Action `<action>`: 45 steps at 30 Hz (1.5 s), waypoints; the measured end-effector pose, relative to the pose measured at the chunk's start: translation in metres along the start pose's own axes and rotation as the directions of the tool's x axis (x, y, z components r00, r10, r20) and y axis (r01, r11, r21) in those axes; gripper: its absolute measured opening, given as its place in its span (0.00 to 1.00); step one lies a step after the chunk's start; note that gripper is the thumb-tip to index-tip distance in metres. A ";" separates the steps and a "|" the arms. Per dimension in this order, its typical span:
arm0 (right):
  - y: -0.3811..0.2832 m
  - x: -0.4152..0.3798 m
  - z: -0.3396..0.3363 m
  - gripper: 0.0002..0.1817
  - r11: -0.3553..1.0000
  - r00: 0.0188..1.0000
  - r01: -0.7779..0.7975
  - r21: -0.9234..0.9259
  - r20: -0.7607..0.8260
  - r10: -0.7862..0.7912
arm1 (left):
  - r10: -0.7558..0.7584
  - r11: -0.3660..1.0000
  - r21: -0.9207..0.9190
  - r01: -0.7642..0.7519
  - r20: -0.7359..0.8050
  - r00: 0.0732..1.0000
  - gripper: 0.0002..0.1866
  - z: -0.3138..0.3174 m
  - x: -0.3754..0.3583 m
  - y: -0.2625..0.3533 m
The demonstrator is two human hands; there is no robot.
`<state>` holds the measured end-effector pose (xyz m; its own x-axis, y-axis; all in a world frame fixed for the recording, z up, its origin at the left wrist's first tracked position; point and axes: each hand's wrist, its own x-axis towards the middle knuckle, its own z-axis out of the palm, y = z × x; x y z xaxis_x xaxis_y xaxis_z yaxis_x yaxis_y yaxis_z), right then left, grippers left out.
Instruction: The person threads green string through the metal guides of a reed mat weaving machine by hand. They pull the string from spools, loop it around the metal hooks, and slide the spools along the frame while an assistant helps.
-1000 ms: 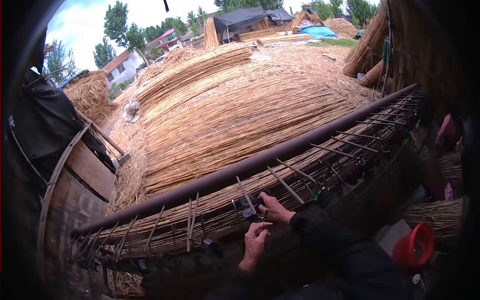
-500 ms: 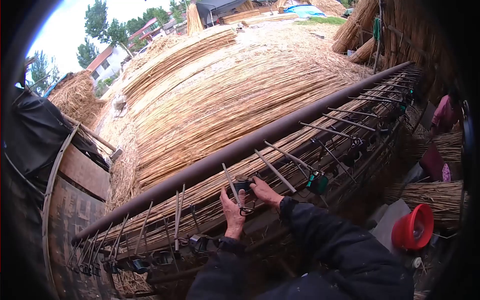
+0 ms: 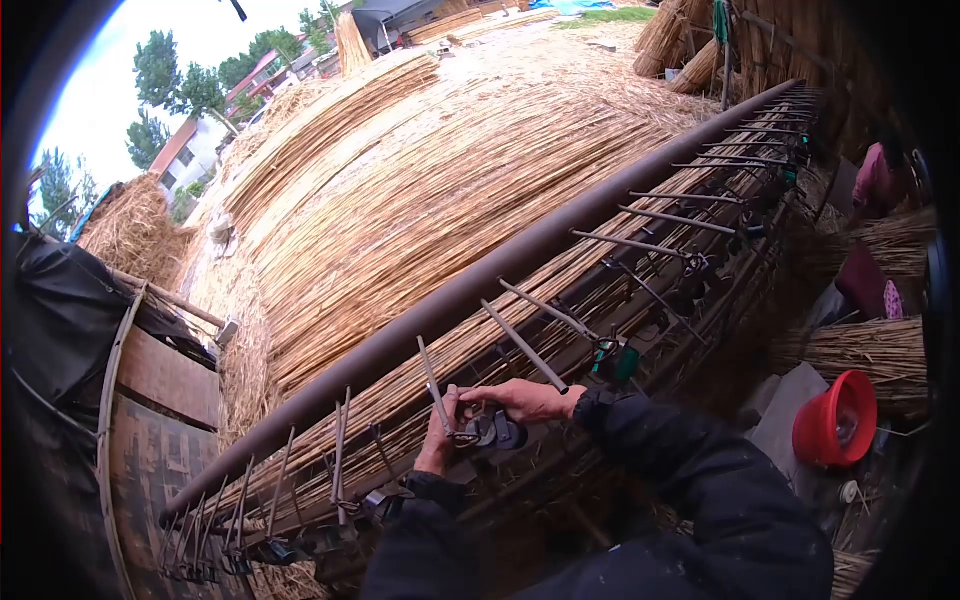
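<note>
A long dark pipe (image 3: 450, 287) runs diagonally across the view, with many thin rods along it and reeds (image 3: 385, 408) below it. Near its middle, my left hand (image 3: 440, 436) is closed beside a rod (image 3: 433, 380), its fingertips close to those of my right hand. My right hand (image 3: 522, 399) reaches in from the right with bent fingers over a small dark metal piece (image 3: 494, 430). This piece hangs at the rod's lower end. What the fingertips pinch is too small to make out.
Reed stalks (image 3: 420, 210) lie spread beyond the pipe. On the right are a red basin (image 3: 835, 420), reed bundles (image 3: 860, 350) and a person in a pink top (image 3: 876, 182). Wooden boards (image 3: 165, 470) and black sheeting (image 3: 65, 300) stand at left.
Both hands have come together lower down around the dark piece, and the left fingers have closed in. The whole view has shifted a little as the head moved.
</note>
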<state>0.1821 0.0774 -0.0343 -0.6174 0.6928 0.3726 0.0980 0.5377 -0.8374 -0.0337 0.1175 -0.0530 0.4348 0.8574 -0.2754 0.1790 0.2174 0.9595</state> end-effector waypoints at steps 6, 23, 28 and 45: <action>-0.009 -0.010 0.016 0.27 0.976 0.875 -0.061 0.210 -0.459 0.153 | 0.218 0.966 0.162 -0.203 -0.078 0.973 0.21 0.000 0.043 -0.009; -0.037 -0.165 -0.024 0.07 0.651 0.087 0.523 0.551 -0.794 0.602 | 0.633 0.588 0.643 -0.491 0.013 0.774 0.07 -0.015 0.100 -0.016; -0.084 -0.188 0.014 0.09 0.406 0.373 0.541 0.736 -0.643 0.669 | 0.564 0.591 0.694 -0.410 0.008 0.826 0.07 -0.021 0.097 -0.017; -0.099 -0.057 0.029 0.10 0.760 0.812 -0.423 0.493 -0.166 0.560 | -0.042 0.732 -0.587 -0.346 -0.547 0.836 0.04 0.101 -0.061 -0.027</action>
<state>0.1849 -0.0293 0.0159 -0.3164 0.9434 -0.1000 -0.0492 -0.1216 -0.9914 0.0241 0.0116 -0.0685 -0.1267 0.9628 -0.2388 -0.5373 0.1358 0.8324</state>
